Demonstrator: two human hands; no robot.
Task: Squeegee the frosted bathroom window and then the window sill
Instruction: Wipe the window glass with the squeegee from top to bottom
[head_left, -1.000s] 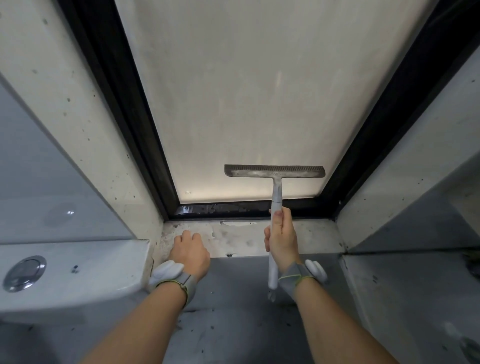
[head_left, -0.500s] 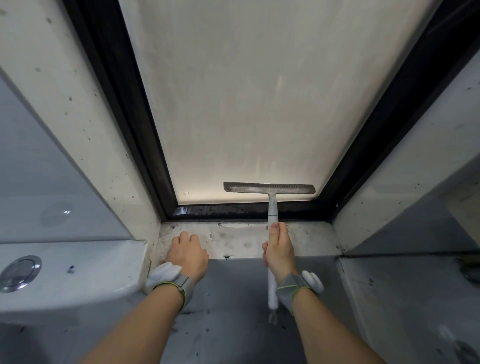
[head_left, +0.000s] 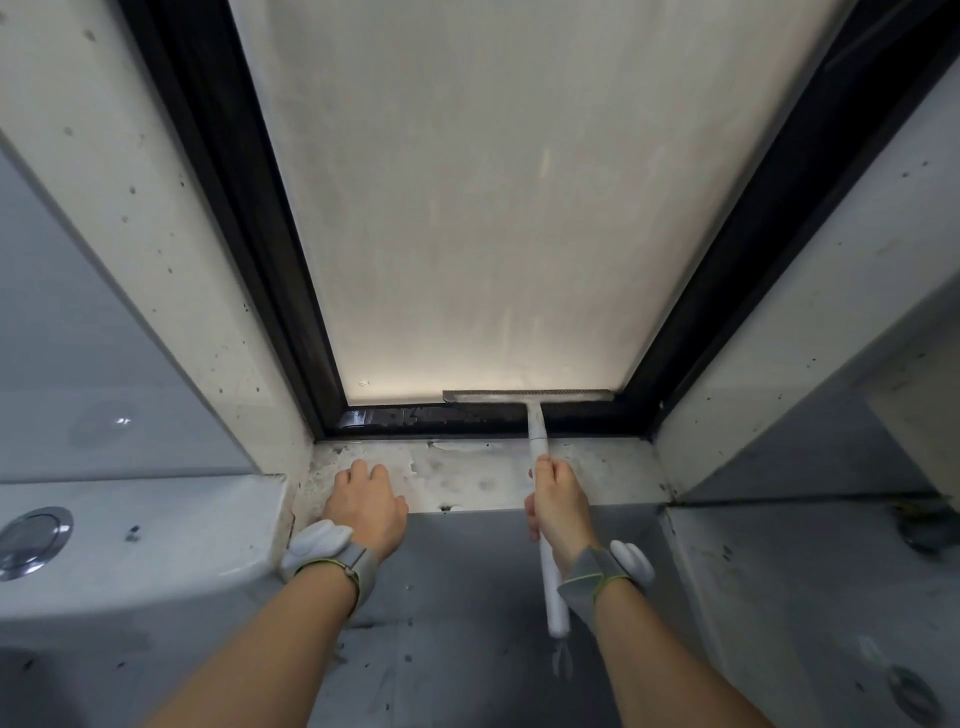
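The frosted window fills the upper middle, set in a black frame. A white-handled squeegee has its blade flat against the glass at the very bottom right, touching the lower frame. My right hand is closed around the handle, above the front of the sill. The stained white window sill runs below the frame. My left hand rests palm down on the sill's left part, fingers apart, holding nothing.
A white toilet cistern with a chrome flush button stands at the left, against the sill's corner. Grey tiled walls lie below and to the right. White speckled reveals flank the window.
The squeegee blade has slid down the glass from a little above the bottom edge to the lower frame, and my right hand has drawn back with it. My left hand has stayed on the sill.
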